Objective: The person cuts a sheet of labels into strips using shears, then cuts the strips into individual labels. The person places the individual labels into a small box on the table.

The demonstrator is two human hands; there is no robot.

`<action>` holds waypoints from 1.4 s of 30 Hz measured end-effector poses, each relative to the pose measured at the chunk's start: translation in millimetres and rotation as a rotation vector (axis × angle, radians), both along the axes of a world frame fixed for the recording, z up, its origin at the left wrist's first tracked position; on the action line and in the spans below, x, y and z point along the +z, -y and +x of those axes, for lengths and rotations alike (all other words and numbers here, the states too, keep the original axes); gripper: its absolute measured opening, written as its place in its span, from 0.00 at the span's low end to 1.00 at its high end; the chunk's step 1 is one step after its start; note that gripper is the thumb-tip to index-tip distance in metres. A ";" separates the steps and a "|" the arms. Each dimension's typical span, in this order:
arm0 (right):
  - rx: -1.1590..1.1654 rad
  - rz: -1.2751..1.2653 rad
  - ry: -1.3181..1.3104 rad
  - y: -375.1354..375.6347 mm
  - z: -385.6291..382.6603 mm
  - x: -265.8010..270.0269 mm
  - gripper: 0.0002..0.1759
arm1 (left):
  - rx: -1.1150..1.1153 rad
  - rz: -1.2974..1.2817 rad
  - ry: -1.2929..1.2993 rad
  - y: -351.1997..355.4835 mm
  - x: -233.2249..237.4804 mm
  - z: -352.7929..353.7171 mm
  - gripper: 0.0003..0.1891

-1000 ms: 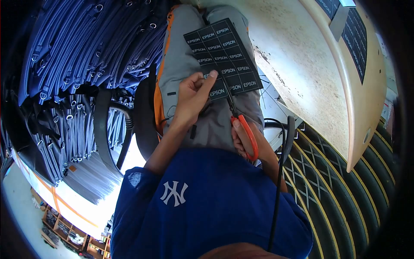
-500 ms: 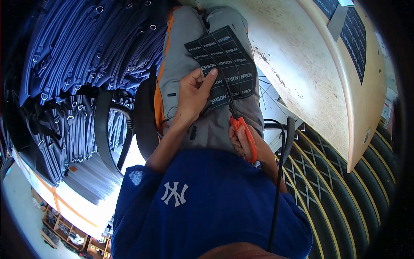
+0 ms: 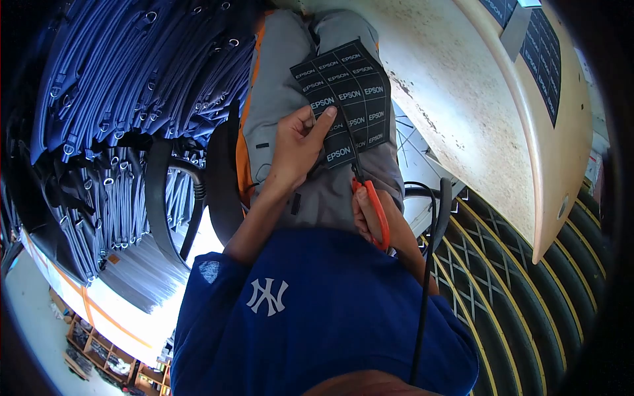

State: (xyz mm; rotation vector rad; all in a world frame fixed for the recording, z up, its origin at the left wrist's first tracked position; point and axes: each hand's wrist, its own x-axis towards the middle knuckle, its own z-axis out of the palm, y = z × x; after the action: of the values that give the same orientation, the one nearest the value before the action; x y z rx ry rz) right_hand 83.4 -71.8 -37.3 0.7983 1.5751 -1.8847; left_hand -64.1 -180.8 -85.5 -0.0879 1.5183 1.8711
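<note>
A black sheet printed with rows of EPSON labels [image 3: 362,92] lies over my lap, thin pale lines dividing the labels. My left hand [image 3: 298,142] pinches its left side, thumb on top near the middle. In my right hand [image 3: 370,214] are orange-handled scissors [image 3: 380,214], their dark blades pointing up along the sheet. A cut line runs by the blades, with a strip of labels on its left side near my left thumb. The blade tips are hard to make out against the black sheet.
Stacks of blue straps with metal rings [image 3: 139,66] hang or lie at the left. A pale curved tabletop [image 3: 462,99] stands at the right, bearing another EPSON sheet [image 3: 541,66] and a metal blade-like piece [image 3: 517,36]. Chair armrests [image 3: 162,204] flank me.
The sheet has shifted and flexed slightly, its upper left corner moving right. My right hand and the scissors have changed angle a little; the left hand keeps its pinch.
</note>
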 end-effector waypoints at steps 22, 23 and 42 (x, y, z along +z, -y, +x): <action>0.018 -0.083 -0.182 -4.0 11.5 -9.7 0.32 | 0.024 0.074 -0.065 -7.4 11.4 -0.4 0.13; 0.024 -0.073 -0.185 -4.2 10.4 -8.3 0.33 | 0.024 0.075 -0.065 -7.1 11.6 0.0 0.13; 0.019 -0.136 -0.211 -6.7 8.9 -8.2 0.37 | 0.099 -0.007 -0.144 -9.5 0.1 5.5 0.13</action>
State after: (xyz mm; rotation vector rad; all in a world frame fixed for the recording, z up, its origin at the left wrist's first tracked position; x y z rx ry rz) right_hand 92.3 -65.1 -45.5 0.5387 1.5502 -2.0936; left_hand -58.6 -171.3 -85.4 -0.0327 1.6447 1.9871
